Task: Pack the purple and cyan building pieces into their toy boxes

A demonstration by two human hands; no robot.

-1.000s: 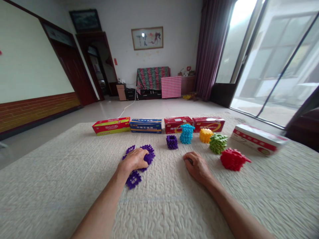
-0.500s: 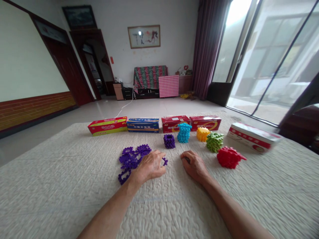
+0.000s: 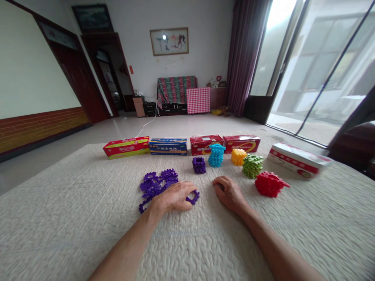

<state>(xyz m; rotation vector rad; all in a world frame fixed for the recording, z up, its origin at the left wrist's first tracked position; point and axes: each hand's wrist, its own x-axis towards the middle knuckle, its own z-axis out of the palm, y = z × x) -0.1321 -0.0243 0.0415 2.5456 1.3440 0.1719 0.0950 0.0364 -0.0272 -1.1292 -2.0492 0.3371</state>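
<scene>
My left hand [image 3: 177,195] lies low over the cloth, thumb and fingers closed on the edge of a purple plastic interlocking piece [image 3: 192,198] with an open middle. Left of it, and partly under it, is a loose pile of purple interlocking pieces [image 3: 151,186]. My right hand [image 3: 231,192] rests on the cloth, fingers curled in, with only a dark gap showing between thumb and forefinger. Beyond the hands stand a purple cube [image 3: 199,166] with an open top and a light-blue stack [image 3: 216,156] of the same sort of pieces.
Stacks of yellow [image 3: 238,157], green [image 3: 252,166] and red pieces [image 3: 270,184] stand to the right. Along the far side are a red-and-yellow box [image 3: 127,148], a blue box [image 3: 168,147], two red boxes [image 3: 241,144] and a white-and-red box [image 3: 297,160]. Quilted pale cloth [image 3: 73,218] covers the surface.
My left hand has shifted slightly, and the purple piece at its fingertips has come nearer, showing more of its open frame. The right hand stays where it was.
</scene>
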